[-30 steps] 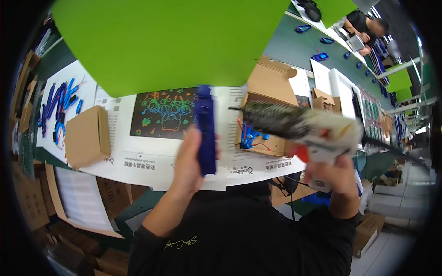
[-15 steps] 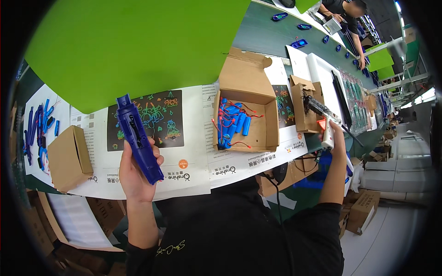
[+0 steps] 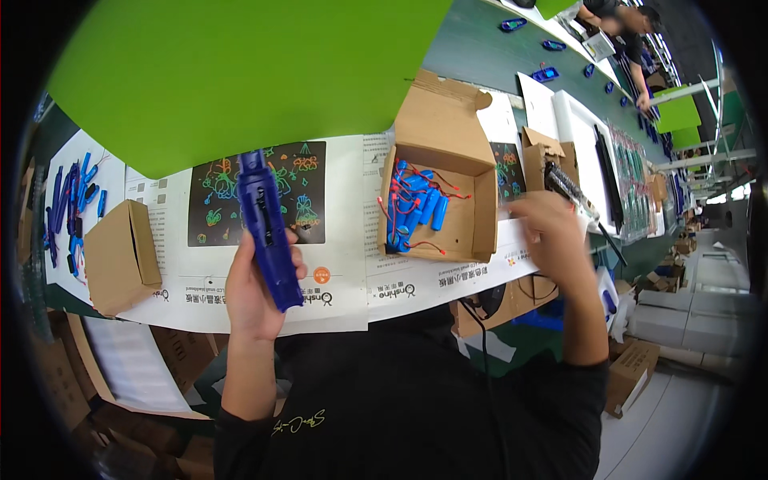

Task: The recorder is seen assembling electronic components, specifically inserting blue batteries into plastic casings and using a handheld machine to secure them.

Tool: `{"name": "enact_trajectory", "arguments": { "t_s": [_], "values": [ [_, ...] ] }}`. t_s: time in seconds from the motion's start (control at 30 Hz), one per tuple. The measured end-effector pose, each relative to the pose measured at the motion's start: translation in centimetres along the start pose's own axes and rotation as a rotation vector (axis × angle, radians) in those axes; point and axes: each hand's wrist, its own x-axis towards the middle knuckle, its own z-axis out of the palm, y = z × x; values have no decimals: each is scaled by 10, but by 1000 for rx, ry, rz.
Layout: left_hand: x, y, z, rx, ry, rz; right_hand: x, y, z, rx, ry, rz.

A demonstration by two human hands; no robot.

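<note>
My left hand (image 3: 260, 292) is closed round a long dark-blue plastic housing (image 3: 267, 232), held tilted above the paper-covered table. Black parts show along the housing's hollow inner side. My right hand (image 3: 554, 232) is smeared by motion right of an open cardboard box (image 3: 487, 220); its fingers point left, and I cannot make out anything in them. Inside that box lie several blue cylindrical batteries (image 3: 432, 210) with red leads. Just beyond the right hand, a tool resembling a glue gun (image 3: 566, 186) rests at a small carton (image 3: 538, 152), its handle mostly hidden.
A green panel (image 3: 240, 72) overhangs the table's far side. At the left, a cardboard box (image 3: 120, 260) stands near loose blue parts (image 3: 78, 196). A white foam tray (image 3: 578, 112) and bagged circuit boards (image 3: 628, 180) lie right. Another person (image 3: 632, 40) works farther off.
My right hand has let go of the white-handled tool and moved left toward the battery box. My left hand has shifted slightly right with the blue housing. The view has turned a little.
</note>
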Motion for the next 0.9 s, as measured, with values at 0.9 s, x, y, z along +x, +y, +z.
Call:
{"name": "enact_trajectory", "arguments": {
  "t_s": [0.9],
  "values": [
    [4,-28,17,203,-229,-169,55,-74,31,1512,-254,495]
  ]
}}
